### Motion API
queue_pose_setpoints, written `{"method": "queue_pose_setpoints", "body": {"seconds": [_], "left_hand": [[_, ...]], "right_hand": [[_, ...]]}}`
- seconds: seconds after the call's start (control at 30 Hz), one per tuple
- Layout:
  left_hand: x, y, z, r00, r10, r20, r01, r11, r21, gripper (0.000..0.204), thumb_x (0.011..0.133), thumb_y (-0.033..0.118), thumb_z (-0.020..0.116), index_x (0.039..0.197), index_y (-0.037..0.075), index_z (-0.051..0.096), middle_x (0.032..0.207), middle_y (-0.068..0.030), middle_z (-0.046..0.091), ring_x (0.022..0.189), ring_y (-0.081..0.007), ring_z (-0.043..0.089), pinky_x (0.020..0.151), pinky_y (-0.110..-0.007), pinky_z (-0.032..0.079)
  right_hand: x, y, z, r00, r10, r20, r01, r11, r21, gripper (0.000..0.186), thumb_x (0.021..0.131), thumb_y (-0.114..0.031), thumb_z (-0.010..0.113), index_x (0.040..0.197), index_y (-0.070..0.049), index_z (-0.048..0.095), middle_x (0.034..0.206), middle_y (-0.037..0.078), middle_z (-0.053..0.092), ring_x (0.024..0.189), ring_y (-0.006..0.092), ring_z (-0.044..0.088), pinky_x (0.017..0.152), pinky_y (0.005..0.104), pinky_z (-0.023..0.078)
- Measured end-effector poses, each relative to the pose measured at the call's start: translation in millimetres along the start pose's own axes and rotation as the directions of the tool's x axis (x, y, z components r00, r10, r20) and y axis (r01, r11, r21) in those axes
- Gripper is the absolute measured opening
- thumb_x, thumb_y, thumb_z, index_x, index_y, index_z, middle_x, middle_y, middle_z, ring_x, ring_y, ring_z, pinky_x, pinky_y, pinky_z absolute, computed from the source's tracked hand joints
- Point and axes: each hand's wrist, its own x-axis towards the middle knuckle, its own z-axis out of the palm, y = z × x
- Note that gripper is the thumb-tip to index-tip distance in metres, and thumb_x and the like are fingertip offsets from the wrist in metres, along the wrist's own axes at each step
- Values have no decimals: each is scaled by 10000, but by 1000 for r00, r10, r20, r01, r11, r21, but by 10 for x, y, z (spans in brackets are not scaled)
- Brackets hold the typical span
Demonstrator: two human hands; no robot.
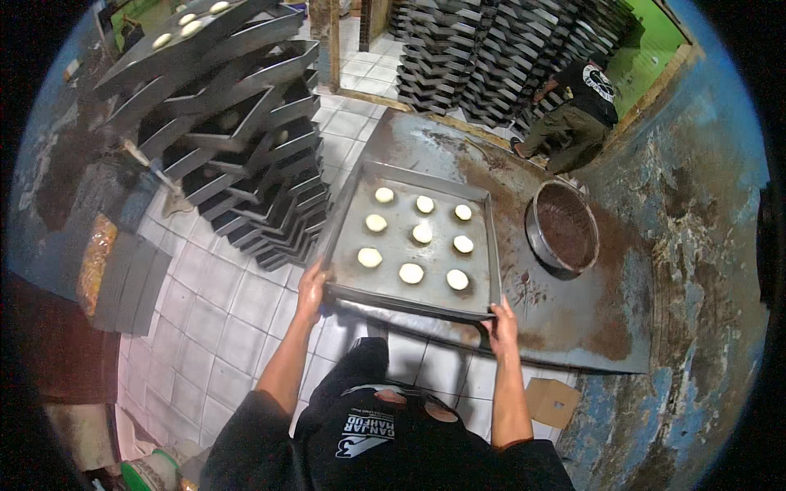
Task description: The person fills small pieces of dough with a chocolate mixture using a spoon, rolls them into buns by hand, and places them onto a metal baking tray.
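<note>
A square grey metal baking tray (pixel 399 301) is held level in front of me, over the near edge of the worktable. Several round pale dough pieces (pixel 422 234) lie spaced in rows on it. At the tray's near left corner, my left hand (pixel 312 288) is closed around the side wall. My right hand (pixel 502 326) grips the near right corner, its fingers partly hidden by the rim. To the right of the tray, on the table, stands a round metal basin (pixel 536 239) with dark brown crumbly stuff inside.
Left of the table rises a tall crisscrossed stack of baking trays (pixel 246 155), the top one bearing dough pieces. More stacked trays (pixel 467 61) fill the back, where another person (pixel 577 110) bends over. The stained metal worktable (pixel 565 319) meets a peeling wall (pixel 696 245). A cardboard piece (pixel 552 403) lies on the floor.
</note>
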Motion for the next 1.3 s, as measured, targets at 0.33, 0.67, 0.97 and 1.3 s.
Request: {"method": "queue_pose_setpoints", "body": {"seconds": [0.33,0.67,0.97,1.3], "left_hand": [[-2109,1472,-359,981,163,-103,-160,986,35,653,831,160,549,1454,-29,500,1401,-123,581,1278,-203,533,1112,-326,364],[-2847,3450,-694,782,614,-104,-616,788,19,444,940,78,563,1375,0,519,1484,-195,478,1292,-220,531,1055,-317,432],[-1443,4754,-1931,446,893,-54,-858,445,257,425,977,183,589,1339,-37,554,1348,-162,579,1193,-204,567,1007,-322,456],[501,5305,-2907,659,711,-244,-742,667,-61,532,967,243,648,1357,-98,527,1193,-100,653,1077,-143,579,933,-272,460]], "right_hand": [[-2066,-216,4,986,-167,-22,166,985,-42,559,920,-173,642,1455,-55,530,1328,40,606,1160,145,528,920,277,421],[-2696,-2078,1255,834,-526,166,501,849,168,460,1011,-352,560,1329,-20,592,1281,114,632,1162,232,590,1009,385,450],[-1747,-3427,3791,678,-455,578,429,883,191,384,991,-453,618,1018,-87,731,911,61,738,847,142,688,792,311,551],[-8,-3613,6647,742,-476,472,355,877,325,705,871,-376,795,1404,-103,423,1229,172,568,1096,322,584,900,500,518]]}}
